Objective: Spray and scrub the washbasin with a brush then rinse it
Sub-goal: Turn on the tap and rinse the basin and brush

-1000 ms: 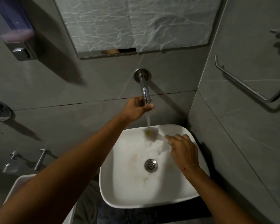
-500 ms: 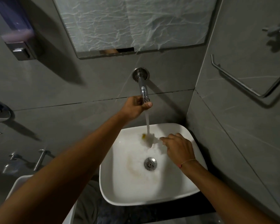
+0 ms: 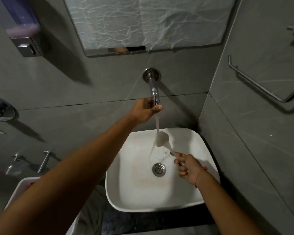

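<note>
A white square washbasin (image 3: 199,197) sits in the corner, with a metal drain (image 3: 159,169) at its middle and a brownish stain on its floor. A chrome wall tap (image 3: 154,89) runs water down into it. My left hand (image 3: 145,110) grips the tap's end from the left, thumb under the spout. My right hand (image 3: 189,168) is closed on the handle of a white brush (image 3: 162,139), whose head is held up in the stream over the basin's back half.
Grey tiled walls close in behind and to the right. A mirror (image 3: 143,22) hangs above the tap, a soap dispenser (image 3: 22,29) at upper left, a metal towel rail (image 3: 261,82) on the right wall. A white bin (image 3: 22,185) stands at lower left.
My right hand has drawn back toward me and to the right, lifting the brush head up into the water stream. My left hand stays on the tap.
</note>
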